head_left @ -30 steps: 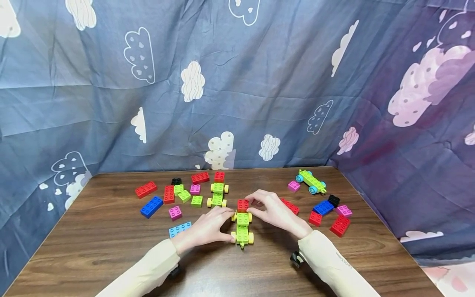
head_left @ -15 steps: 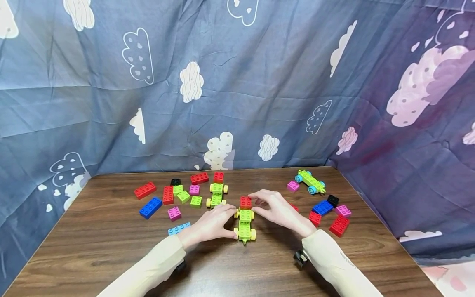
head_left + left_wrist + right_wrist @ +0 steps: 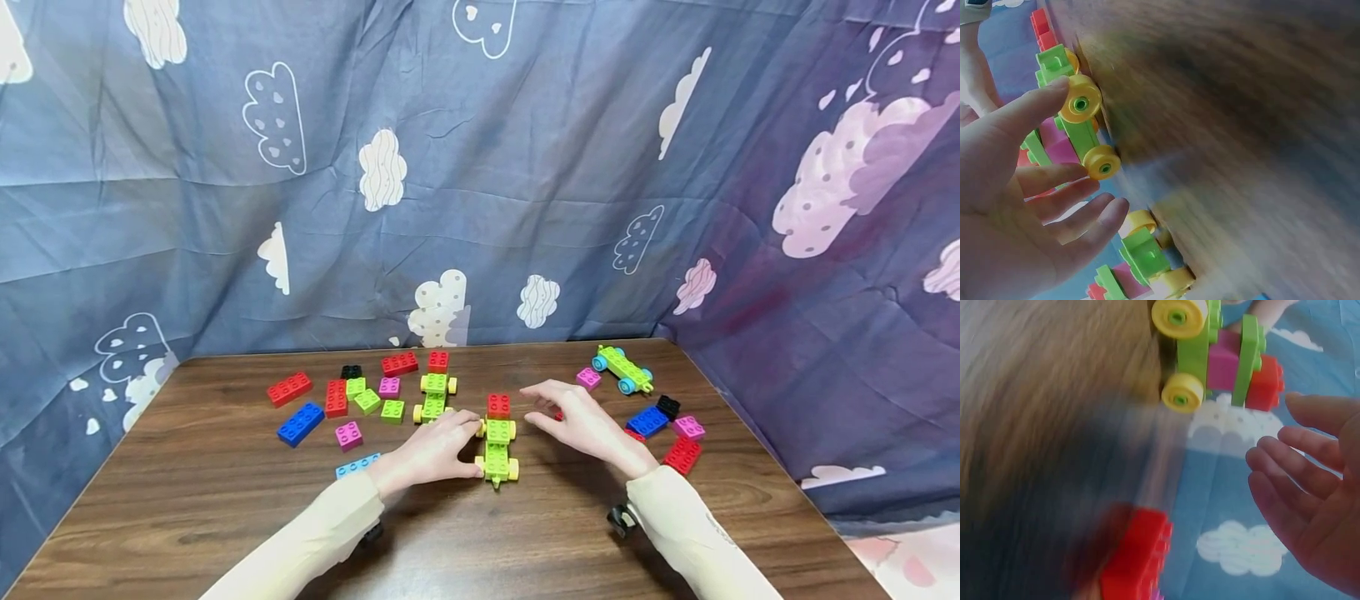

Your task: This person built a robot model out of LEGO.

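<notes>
A little green car (image 3: 496,450) with yellow wheels stands on the brown table (image 3: 225,500), about in the middle and a bit toward the near edge. A red block (image 3: 498,405) sits on its far end. In the right wrist view the car (image 3: 1210,353) shows a pink part between its green parts.

The left hand (image 3: 431,450) rests on the table just beside the car's left side. Its thumb touches a yellow wheel (image 3: 1080,103), and the other fingers (image 3: 1079,215) are loosely bent beside the car without closing round it.

The right hand (image 3: 581,421) is on the car's right side, a small way off and not touching it. Its fingers (image 3: 1300,472) are spread and nearly straight, and it holds nothing. A red block (image 3: 1138,559) lies on the table near this hand.

Behind the left hand stands a second green car (image 3: 434,396) with yellow wheels. More blocks lie toward the far left part of the table: red ones (image 3: 289,388), a blue one (image 3: 300,423), pink ones (image 3: 348,434), small green ones (image 3: 367,401), a black one (image 3: 350,372) and a light blue one (image 3: 356,465).

Near the far right corner is a green car with blue wheels (image 3: 623,368) and a pink block (image 3: 588,377). Closer along the right edge lie a blue block (image 3: 648,421), a black block (image 3: 668,407), a pink block (image 3: 689,427) and a red block (image 3: 683,456).

A blue cloth with clouds (image 3: 450,167) hangs behind the table.
</notes>
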`<state>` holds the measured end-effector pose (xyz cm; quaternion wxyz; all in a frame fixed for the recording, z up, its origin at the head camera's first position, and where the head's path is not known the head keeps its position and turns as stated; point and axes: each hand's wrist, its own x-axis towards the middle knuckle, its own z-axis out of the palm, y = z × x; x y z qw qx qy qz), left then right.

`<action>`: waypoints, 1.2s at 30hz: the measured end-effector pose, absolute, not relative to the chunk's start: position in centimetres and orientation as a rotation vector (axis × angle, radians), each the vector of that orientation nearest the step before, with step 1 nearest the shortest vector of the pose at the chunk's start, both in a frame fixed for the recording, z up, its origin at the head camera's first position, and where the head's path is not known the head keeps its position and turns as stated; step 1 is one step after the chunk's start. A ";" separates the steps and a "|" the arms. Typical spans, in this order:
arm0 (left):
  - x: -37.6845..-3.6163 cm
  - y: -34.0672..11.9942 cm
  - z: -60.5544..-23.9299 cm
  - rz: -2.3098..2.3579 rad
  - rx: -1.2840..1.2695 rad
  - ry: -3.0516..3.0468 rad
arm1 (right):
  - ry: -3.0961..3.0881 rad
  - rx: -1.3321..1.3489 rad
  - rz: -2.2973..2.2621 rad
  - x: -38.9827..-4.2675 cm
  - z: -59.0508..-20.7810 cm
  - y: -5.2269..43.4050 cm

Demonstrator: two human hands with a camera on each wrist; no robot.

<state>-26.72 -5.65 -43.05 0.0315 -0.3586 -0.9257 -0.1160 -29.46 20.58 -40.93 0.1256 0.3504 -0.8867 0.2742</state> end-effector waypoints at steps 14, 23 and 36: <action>-27.7 -4.5 -43.1 -0.256 -1.119 -2.790 | -2.851 0.780 0.459 -29.0 -42.0 25.6; -28.6 -3.4 -43.1 -0.199 -1.079 -2.853 | -2.945 0.820 0.397 -28.7 -42.3 26.3; -29.5 -2.5 -43.2 -0.117 -1.042 -2.813 | -2.923 0.845 0.385 -27.7 -42.2 26.2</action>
